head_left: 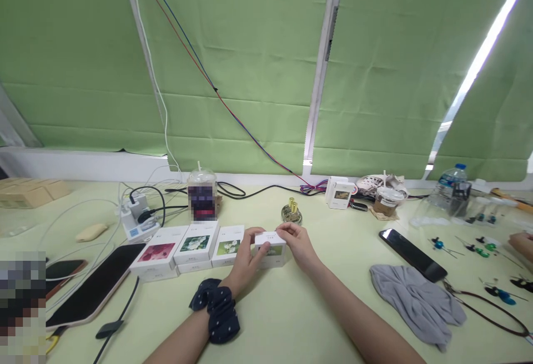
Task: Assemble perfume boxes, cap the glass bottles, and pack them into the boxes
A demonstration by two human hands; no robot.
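Note:
A small white box with a green flower picture stands upright on the table between my two hands. My left hand grips it from the left, thumb across the front and fingers behind the top edge. At its top right corner, my right hand has its fingertips pinched on the box edge. A dark dotted scrunchie is round my left wrist. Close by on the left lie similar white boxes: one with a white-flower picture, another stacked on a box, and one with a red-flower picture.
Behind the box stands a round tin with brass-coloured pieces. A covered cup, power strip and cables lie left. To the right are a phone, grey cloth, iced drink, and another person's hand.

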